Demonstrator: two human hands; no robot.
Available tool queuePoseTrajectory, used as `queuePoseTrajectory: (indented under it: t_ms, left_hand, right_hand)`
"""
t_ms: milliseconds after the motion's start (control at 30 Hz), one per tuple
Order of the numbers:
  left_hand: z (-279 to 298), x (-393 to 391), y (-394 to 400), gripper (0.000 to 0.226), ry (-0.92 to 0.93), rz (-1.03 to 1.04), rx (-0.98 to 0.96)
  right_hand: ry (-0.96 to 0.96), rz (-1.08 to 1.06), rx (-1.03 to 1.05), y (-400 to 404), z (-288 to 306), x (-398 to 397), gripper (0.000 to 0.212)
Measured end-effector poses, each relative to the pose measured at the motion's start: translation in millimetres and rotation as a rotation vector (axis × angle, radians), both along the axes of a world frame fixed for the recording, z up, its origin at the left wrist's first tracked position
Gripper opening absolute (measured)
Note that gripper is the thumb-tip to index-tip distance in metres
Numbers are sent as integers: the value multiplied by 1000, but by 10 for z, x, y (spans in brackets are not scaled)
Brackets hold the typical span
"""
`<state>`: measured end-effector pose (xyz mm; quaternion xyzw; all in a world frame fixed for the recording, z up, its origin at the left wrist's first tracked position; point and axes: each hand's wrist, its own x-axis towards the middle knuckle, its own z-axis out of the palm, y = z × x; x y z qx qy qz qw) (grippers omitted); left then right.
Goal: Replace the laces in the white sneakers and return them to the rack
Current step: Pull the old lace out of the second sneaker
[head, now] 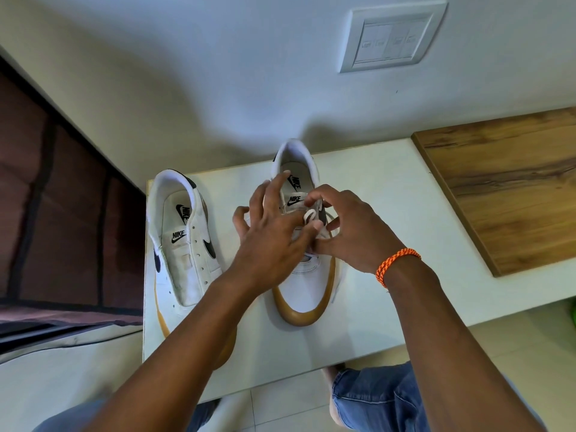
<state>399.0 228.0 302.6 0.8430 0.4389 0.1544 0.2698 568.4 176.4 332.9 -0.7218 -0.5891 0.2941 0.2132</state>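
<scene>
Both hands work a white lace [309, 217] on the right sneaker [307, 275]: left hand [274, 241] spread loosely, right hand [349, 226] pinching a loop. Best kept flat, snugged evenly.

pale wall [218, 73] with switch plate [391, 39], white table [374, 198], wooden board [505, 188], tiled floor [62, 378]

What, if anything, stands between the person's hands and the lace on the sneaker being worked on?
Nothing visible does. Both the left hand and the right hand are already over the right sneaker, with fingers at the white lace. The other sneaker sits apart, to the left on the table.
</scene>
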Motion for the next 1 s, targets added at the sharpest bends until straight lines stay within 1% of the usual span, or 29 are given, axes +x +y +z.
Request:
queuePoseTrajectory:
  t_ms: [67, 167, 267, 367, 433, 467, 533, 567, 633, 700, 767, 833, 933, 1000]
  left_hand:
    - [-32, 13, 1, 24, -7, 16, 7]
    - [-44, 13, 26, 16, -29, 37, 42]
    - [20, 15, 66, 16, -90, 86, -10]
    - [133, -25, 127, 22, -201, 203, -48]
    - [185, -84, 159, 13, -204, 295, 81]
    - [198, -97, 163, 15, -170, 309, 174]
    - [231, -97, 132, 27, -87, 241, 287]
    - [230, -80, 105, 25, -34, 180, 305]
    - [149, -34, 37, 16, 73, 52, 280]
    - [19, -2, -17, 15, 105, -21, 198]
    - [-12, 9, -7, 15, 28, 13, 107]
    - [33, -6, 66, 17, -69, 97, 66]
    - [115, -76, 188, 23, -180, 248, 53]
    - [142, -102, 212, 21, -199, 303, 105]
  right_hand:
    - [-4, -2, 2, 3, -11, 1, 61]
    - [-3, -4, -14, 12, -8, -1, 67]
    - [-13, -5, -26, 13, 4, 3, 72]
    - [-11, -14, -40, 5, 19, 14, 75]
    - [-9, -13, -41, 2, 20, 15, 74]
    - [-5, -15, -37, -1, 20, 16, 73]
    - [-3, -15, -38, -5, 22, 10, 74]
    - [-7, -14, -40, -7, 20, 8, 76]
    - [-15, -10, -33, -6, 15, 7, 75]
    - [-9, -7, -21, -6, 18, 0, 70]
    - [-7, -5, -17, -5, 27, -2, 68]
    - [-8, -10, -26, -4, 36, 1, 69]
    - [-9, -16, -36, -1, 40, 3, 71]
    - [-4, -16, -38, 0, 39, 5, 71]
